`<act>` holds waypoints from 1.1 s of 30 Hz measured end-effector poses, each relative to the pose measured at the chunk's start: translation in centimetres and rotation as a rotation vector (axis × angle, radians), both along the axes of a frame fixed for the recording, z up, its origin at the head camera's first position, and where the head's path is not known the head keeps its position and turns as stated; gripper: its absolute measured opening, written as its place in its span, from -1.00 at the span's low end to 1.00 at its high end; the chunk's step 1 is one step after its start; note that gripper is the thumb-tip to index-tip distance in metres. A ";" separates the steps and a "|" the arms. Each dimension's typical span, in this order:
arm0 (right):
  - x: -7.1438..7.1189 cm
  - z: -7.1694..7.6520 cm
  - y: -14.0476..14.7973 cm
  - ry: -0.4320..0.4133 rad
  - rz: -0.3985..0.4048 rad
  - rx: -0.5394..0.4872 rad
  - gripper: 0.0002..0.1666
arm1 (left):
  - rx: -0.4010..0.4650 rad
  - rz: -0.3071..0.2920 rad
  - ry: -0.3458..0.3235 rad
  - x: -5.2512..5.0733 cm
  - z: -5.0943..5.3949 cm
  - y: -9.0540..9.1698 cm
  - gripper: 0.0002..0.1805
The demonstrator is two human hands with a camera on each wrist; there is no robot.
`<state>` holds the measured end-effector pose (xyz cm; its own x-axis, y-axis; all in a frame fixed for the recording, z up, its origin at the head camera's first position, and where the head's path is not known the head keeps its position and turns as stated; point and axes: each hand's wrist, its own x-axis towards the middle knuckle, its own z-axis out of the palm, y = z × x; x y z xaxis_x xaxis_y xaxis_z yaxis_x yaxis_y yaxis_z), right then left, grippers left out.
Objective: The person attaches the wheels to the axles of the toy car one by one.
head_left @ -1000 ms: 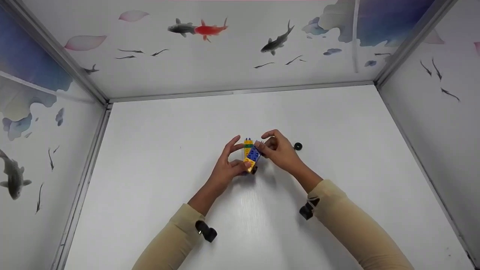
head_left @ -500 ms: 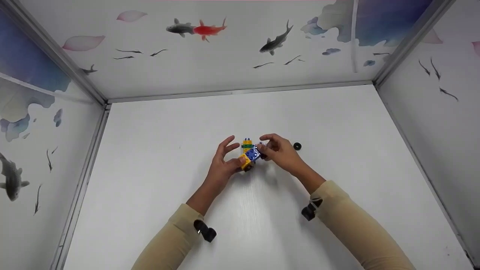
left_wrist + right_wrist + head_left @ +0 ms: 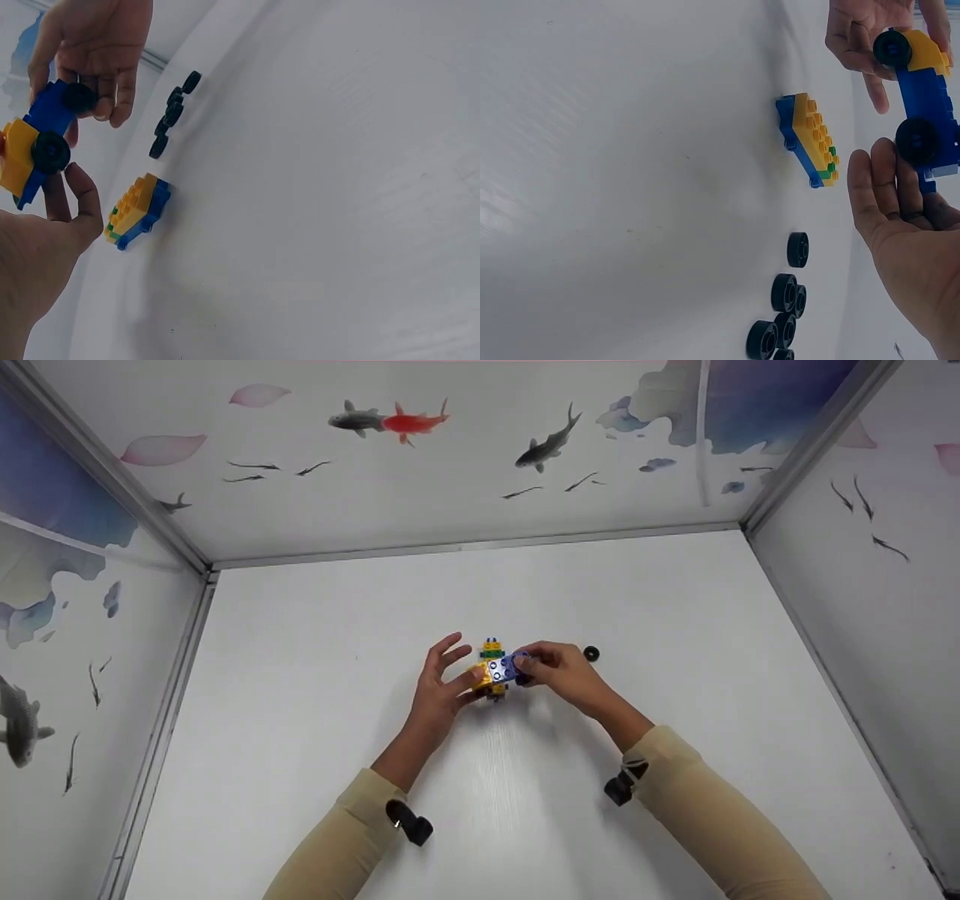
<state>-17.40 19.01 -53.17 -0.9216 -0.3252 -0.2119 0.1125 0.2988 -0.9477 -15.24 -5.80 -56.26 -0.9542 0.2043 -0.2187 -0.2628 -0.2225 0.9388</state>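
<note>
Up off the table, both hands hold a blue and yellow toy brick car [image 3: 502, 668] with black wheels. My left hand [image 3: 435, 694] pinches its yellow end, the thumb on top. My right hand [image 3: 570, 675] grips the blue end between thumb and fingers. Two of the held car's wheels [image 3: 51, 152] show in the left wrist view. Below it on the table lies a second brick build [image 3: 810, 142], yellow and green over a blue base; in the head view the held car partly covers it.
Several loose black wheels [image 3: 784, 292] lie in a cluster on the white table [image 3: 300, 735]; the head view shows one wheel [image 3: 592, 653] beside the right hand. Printed panels wall the table at the back [image 3: 465, 495] and both sides.
The held car has turned clockwise in the head view, from a steep slant to nearly sideways. My left hand has shifted slightly left, my right slightly down. Both keep their hold.
</note>
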 end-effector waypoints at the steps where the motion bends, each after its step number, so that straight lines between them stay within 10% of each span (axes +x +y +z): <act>1: 0.1 0.0 0.0 -0.005 0.007 -0.001 -0.52 | 0.006 0.005 -0.002 0.0 0.0 0.0 -0.14; 33: 2.0 0.1 -1.4 -0.030 0.088 0.043 -0.55 | 0.040 0.069 -0.001 -0.2 0.2 0.2 -0.35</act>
<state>-15.43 17.58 -53.10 -0.8826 -0.3949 -0.2550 0.1124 0.3495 -0.9302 -15.44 -5.56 -56.06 -0.9661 0.1465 -0.2127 -0.2465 -0.2771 0.9287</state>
